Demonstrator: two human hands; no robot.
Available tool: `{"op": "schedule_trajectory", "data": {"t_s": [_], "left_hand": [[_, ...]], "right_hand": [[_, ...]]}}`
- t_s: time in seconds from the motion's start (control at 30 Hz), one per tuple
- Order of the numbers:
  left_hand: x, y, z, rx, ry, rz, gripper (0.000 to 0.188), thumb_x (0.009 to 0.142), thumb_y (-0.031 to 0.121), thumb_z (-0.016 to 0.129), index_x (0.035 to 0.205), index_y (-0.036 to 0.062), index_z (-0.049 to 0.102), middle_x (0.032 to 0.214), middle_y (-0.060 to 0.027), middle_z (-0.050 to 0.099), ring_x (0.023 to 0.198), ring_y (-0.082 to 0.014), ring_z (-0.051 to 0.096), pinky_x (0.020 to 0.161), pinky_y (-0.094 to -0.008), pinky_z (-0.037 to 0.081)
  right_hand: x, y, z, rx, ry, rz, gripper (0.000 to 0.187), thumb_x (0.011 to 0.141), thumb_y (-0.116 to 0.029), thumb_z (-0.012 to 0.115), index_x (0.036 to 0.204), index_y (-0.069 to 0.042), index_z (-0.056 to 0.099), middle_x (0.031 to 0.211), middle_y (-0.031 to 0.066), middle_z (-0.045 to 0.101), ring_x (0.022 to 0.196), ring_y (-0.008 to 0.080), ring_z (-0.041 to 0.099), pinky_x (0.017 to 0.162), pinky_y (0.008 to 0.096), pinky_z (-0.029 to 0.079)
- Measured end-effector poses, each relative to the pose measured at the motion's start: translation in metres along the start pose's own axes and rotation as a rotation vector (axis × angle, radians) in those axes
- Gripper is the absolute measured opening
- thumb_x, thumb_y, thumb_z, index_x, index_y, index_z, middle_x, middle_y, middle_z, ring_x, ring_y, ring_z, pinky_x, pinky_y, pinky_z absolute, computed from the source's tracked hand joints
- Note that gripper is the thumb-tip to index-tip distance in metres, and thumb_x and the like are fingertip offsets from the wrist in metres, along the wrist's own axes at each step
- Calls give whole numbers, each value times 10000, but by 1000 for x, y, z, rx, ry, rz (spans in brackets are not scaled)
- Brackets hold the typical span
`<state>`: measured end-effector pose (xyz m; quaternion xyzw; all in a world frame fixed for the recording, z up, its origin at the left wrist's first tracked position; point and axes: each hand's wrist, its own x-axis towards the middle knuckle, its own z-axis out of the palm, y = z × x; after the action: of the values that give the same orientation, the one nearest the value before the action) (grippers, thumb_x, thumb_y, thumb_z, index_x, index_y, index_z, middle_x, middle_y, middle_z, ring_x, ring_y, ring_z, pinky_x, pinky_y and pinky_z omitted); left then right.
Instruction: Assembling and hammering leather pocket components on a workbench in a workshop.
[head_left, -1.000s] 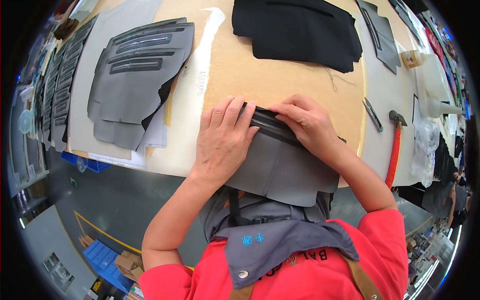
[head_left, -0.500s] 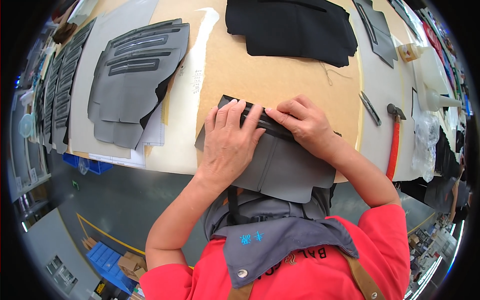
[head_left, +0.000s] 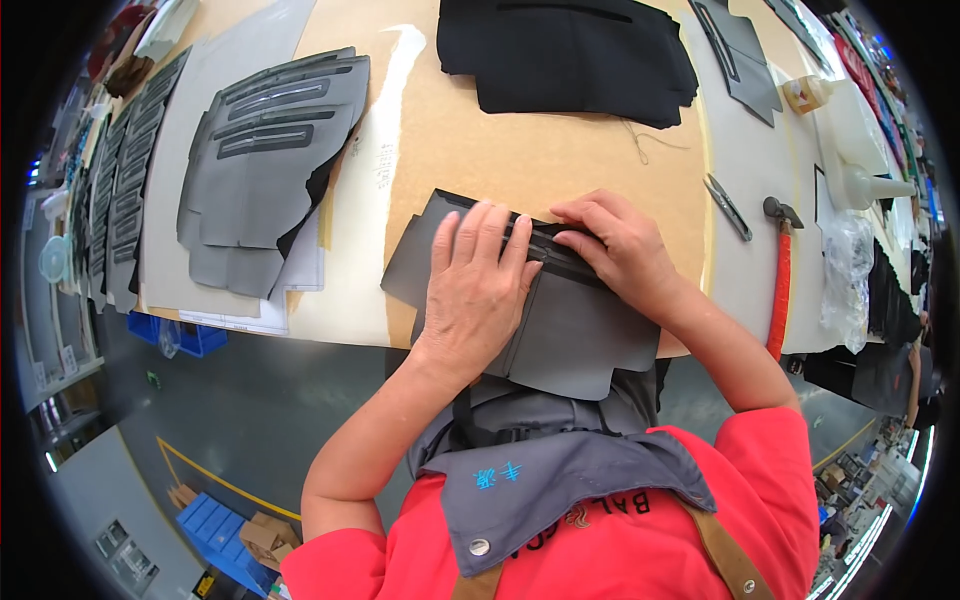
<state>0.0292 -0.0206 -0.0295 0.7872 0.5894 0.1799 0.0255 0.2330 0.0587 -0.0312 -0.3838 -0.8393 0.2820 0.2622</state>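
A grey sheet-material panel (head_left: 570, 345) with a dark strip along its far side lies at the table's near edge, its near part overhanging. My left hand (head_left: 470, 290) rests flat on it, fingers stretched toward the far edge and across the dark strip. To its right, my right hand (head_left: 625, 250) pinches the panel's far edge between thumb and bent fingers, where some black material shows raised. The fingers cover part of the strip. Both hands are close together, the left fingertips just short of the right thumb.
Stacked grey panels with dark slots (head_left: 265, 170) lie to the left, black panels (head_left: 570, 55) at the far side. On the right are small snips (head_left: 728, 208), a red-handled hammer (head_left: 781, 270), a plastic bag (head_left: 848, 280) and a squeeze bottle (head_left: 865, 188).
My left hand has slid right along the strip, uncovering more of the panel's left end. My right fingers have shifted slightly at the far edge, where black material now stands up.
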Motion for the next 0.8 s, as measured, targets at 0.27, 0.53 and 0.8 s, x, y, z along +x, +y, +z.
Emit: {"op": "schedule_trajectory", "data": {"t_s": [0.27, 0.53, 0.8], "left_hand": [[1, 13, -1, 21, -19, 6, 512, 957, 255, 711, 1387, -1, 604, 1364, -154, 556, 1324, -311, 524, 1152, -499, 367], [2, 14, 1, -114, -30, 27, 498, 950, 199, 713, 1401, 19, 603, 1345, -158, 576, 1282, -317, 552, 1123, -445, 418], [-1, 14, -2, -53, -68, 58, 508, 940, 190, 720, 1403, 14, 609, 1358, -154, 577, 1300, -306, 546, 1131, -448, 412]], "right_hand": [[-4, 6, -8, -238, -5, -319, 253, 853, -12, 731, 1106, -25, 745, 1008, 98, 689, 907, 286, 677, 779, 379, 579], [-15, 12, -3, -77, 39, -171, 290, 819, -12, 681, 1098, -36, 759, 1013, 87, 684, 920, 271, 658, 798, 369, 578], [-18, 4, -9, -298, -35, -418, 396, 797, -23, 688, 1189, -21, 741, 1042, 103, 667, 914, 258, 649, 806, 365, 581]]}}
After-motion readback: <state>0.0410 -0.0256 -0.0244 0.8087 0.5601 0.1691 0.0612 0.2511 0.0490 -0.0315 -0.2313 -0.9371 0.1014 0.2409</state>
